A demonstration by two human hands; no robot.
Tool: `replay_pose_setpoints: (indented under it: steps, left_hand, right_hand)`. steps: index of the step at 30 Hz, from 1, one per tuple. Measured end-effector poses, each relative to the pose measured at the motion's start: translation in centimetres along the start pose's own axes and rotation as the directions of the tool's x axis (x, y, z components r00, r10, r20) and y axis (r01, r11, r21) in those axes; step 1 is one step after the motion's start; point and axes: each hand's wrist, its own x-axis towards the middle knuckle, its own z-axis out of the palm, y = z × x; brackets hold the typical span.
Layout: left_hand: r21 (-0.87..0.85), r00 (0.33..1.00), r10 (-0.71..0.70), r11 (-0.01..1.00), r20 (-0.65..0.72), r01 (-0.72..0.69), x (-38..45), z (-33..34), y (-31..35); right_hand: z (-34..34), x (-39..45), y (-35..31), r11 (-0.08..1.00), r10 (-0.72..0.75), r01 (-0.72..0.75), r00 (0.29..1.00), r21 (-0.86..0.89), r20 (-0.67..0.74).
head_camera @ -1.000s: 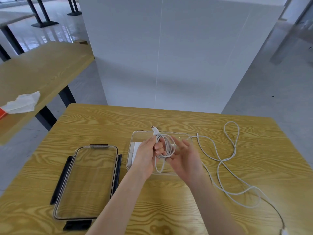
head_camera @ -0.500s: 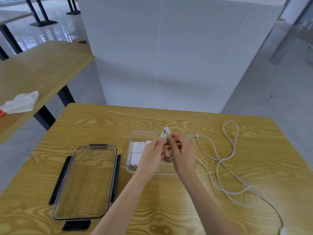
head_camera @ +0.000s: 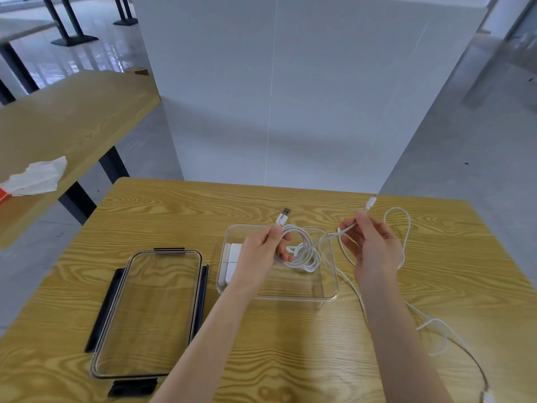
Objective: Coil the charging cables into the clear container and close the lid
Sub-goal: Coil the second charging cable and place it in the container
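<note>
A clear container [head_camera: 328,295] stands open on the wooden table [head_camera: 319,359], with white charger blocks [head_camera: 232,257] at its left end. Above it my left hand [head_camera: 263,251] grips a coiled white cable [head_camera: 305,251], whose USB plug [head_camera: 283,216] sticks up past my fingers. My right hand [head_camera: 372,242] pinches the same cable's other end, and its small plug [head_camera: 371,203] points up. A second white cable [head_camera: 406,237] lies loose on the table to the right. The clear lid [head_camera: 151,315] with black latches lies flat to the left of the container.
A tall white partition [head_camera: 290,97] stands just behind the table's far edge. Another wooden table [head_camera: 72,112] on the left carries a crumpled white cloth [head_camera: 36,177]. The loose cable trails toward the near right corner of my table.
My hands have drawn apart. The right hand has pulled the cable's free end out to the right, while the left keeps the coil over the container.
</note>
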Motion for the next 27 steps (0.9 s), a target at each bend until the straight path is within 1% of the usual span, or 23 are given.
replay_pose_setpoints:
  steps: [2,4,6,7,9,10,11,13,14,17,21,22,24,26,27]
  left_hand:
    - [0.031,1.0,0.025,0.999,0.017,-0.025,-0.2,-0.1,0.0]
    - [0.015,0.999,0.006,1.0,0.05,-0.007,-0.3,-0.3,-0.1]
    - [-0.045,0.996,-0.042,0.998,0.079,0.046,-0.4,-0.5,-0.1]
    - [-0.075,0.994,-0.063,0.995,0.087,0.07,-0.5,-0.5,-0.1]
    - [-0.109,0.992,-0.09,0.989,0.094,0.1,-0.5,-0.6,0.0]
    - [-0.109,0.991,-0.097,0.988,0.096,0.107,-0.5,-0.6,0.0]
    - [-0.099,0.99,-0.101,0.989,0.097,0.111,-0.5,-0.6,0.0]
    - [-0.076,0.99,-0.106,0.991,0.089,0.113,-0.4,-0.6,-0.1]
    - [-0.071,0.991,-0.111,0.991,0.078,0.116,-0.4,-0.5,-0.2]
    - [-0.063,0.991,-0.132,0.989,0.026,0.133,-0.4,-0.4,-0.5]
    - [-0.068,0.988,-0.152,0.986,-0.02,0.15,-0.2,-0.4,-0.9]
    - [-0.057,0.989,-0.149,0.987,-0.017,0.148,-0.2,-0.4,-0.9]
    - [-0.026,0.989,-0.148,0.989,0.007,0.148,-0.2,-0.2,-1.1]
    - [0.005,0.989,-0.144,0.99,0.02,0.144,-0.2,-0.1,-1.5]
    - [0.025,0.99,-0.14,0.99,0.01,0.14,-0.2,0.0,-1.7]
  right_hand:
    - [-0.3,0.4,0.3,0.993,0.04,-0.043,0.999,-0.107,-0.03]
    - [-0.6,0.8,0.8,0.943,0.073,-0.062,0.997,-0.327,0.022]
    - [-0.7,1.1,1.2,0.819,0.141,-0.03,0.979,-0.573,0.15]
    - [-0.7,1.2,1.3,0.743,0.195,-0.001,0.957,-0.669,0.216]
    - [-0.5,0.9,1.4,0.613,0.315,0.078,0.888,-0.786,0.334]
    - [-0.4,0.7,1.4,0.59,0.37,0.099,0.849,-0.802,0.377]
    - [-0.2,0.5,1.5,0.601,0.411,0.092,0.816,-0.794,0.406]
    - [-0.3,0.3,1.6,0.658,0.459,0.053,0.762,-0.751,0.456]
    - [-0.5,0.3,1.6,0.67,0.469,0.056,0.741,-0.74,0.48]
    - [-1.2,0.5,1.9,0.67,0.46,0.105,0.718,-0.735,0.522]
    - [-1.8,0.4,2.4,0.705,0.494,0.073,0.662,-0.705,0.564]
    - [-1.8,0.3,2.5,0.709,0.502,0.057,0.66,-0.703,0.559]
    - [-1.7,0.3,2.9,0.741,0.51,-0.003,0.653,-0.672,0.559]
    - [-1.4,0.1,3.6,0.801,0.509,-0.109,0.641,-0.588,0.574]
    - [-1.1,-0.1,3.8,0.814,0.512,-0.157,0.65,-0.559,0.562]
